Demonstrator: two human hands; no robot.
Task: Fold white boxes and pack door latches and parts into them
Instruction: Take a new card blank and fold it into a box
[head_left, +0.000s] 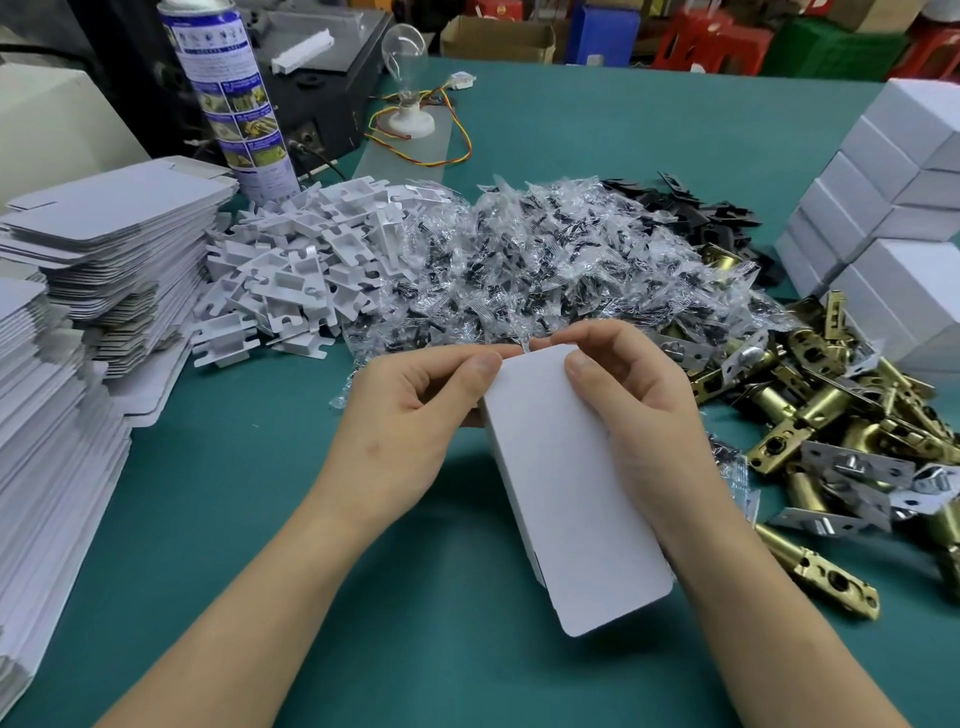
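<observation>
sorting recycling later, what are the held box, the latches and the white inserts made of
Box: likely thin white cardboard, matte, folded creases. Latches: metal, glossy brass-coloured barrels and silvery plates. White inserts: probably moulded plastic, smooth, identical shapes.

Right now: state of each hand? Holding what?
Left hand: closed, gripping the far left corner of the white cardboard box.
Right hand: closed, pinching the same box's far right corner.

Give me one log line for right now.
step: folding | left hand: holds white box far end | right hand: pinches same end | latches: piled at right
</observation>
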